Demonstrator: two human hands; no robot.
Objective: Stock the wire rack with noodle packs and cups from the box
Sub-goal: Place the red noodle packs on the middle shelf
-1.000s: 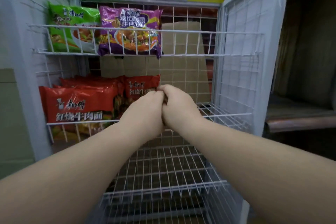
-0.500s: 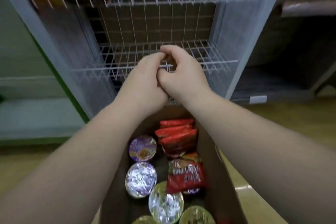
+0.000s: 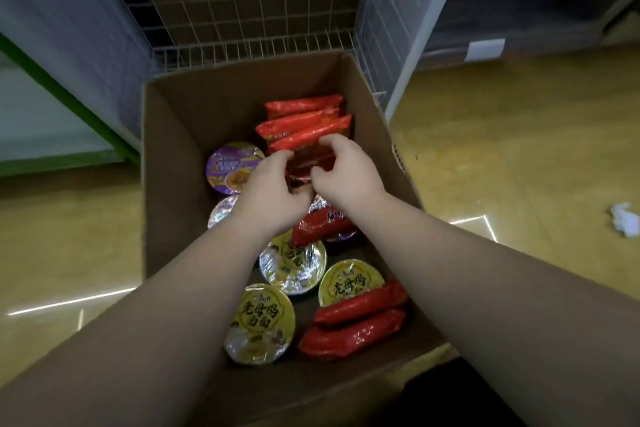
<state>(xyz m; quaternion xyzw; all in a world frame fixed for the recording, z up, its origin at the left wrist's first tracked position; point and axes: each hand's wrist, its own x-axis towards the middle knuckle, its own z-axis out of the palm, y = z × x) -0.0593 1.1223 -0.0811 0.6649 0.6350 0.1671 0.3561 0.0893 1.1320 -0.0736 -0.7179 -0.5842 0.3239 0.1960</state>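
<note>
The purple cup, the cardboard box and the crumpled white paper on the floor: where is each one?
purple cup (image 3: pixel 231 163): head view, on its lid.
cardboard box (image 3: pixel 173 156): head view, on its inner left wall.
crumpled white paper (image 3: pixel 625 222): head view, on its middle.

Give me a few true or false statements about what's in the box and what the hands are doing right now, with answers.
1. Both hands are inside the cardboard box. True.
2. The left hand lifts a yellow-lidded cup. False: both hands are at a red noodle pack and that cup lies untouched.
3. The right hand curls its fingers over the red noodle pack. True.
4. The box holds only cups. False: red packs lie among them.
5. A purple-lidded cup sits left of the hands. True.
</note>
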